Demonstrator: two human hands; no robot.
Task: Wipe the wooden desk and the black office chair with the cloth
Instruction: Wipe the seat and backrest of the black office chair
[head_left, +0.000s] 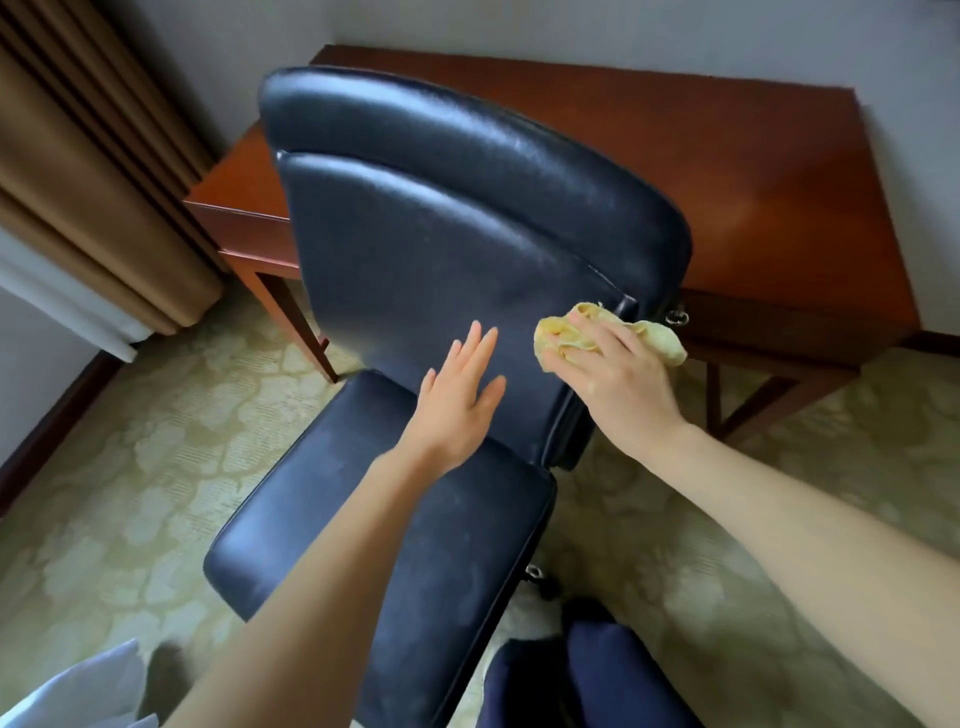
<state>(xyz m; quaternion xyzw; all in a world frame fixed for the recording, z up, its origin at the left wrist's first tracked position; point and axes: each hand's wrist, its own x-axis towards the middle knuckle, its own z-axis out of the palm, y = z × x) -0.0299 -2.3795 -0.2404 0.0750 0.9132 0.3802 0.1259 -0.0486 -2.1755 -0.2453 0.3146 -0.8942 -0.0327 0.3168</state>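
Seen from above, a black office chair (441, 270) stands on patterned carpet (156, 415), just in front of a wooden desk (727, 171) set against the wall. The right hand (618, 379) lies with its fingers spread flat on a crumpled yellow cloth (660, 338), pressing it against the lower right edge of the chair's backrest. The left hand (460, 395) is empty, fingers straight and slightly apart, its palm on or just over the lower backrest; actual contact cannot be told.

The cloth looks soft, light and limp, so it is best handled bunched under the palm, as it is now, rather than pinched at a corner. The padded chair probably gives under pressure, and it may roll or swivel, so steadying the backrest with the free hand seems sensible. Its glossy surface is likely slippery.

The chair's base and wheels are mostly hidden under the seat. Part of the desk is blocked by the backrest. Brown curtains (78, 182) hang at the left. Dark blue shapes at the bottom edge are cut off and hard to identify
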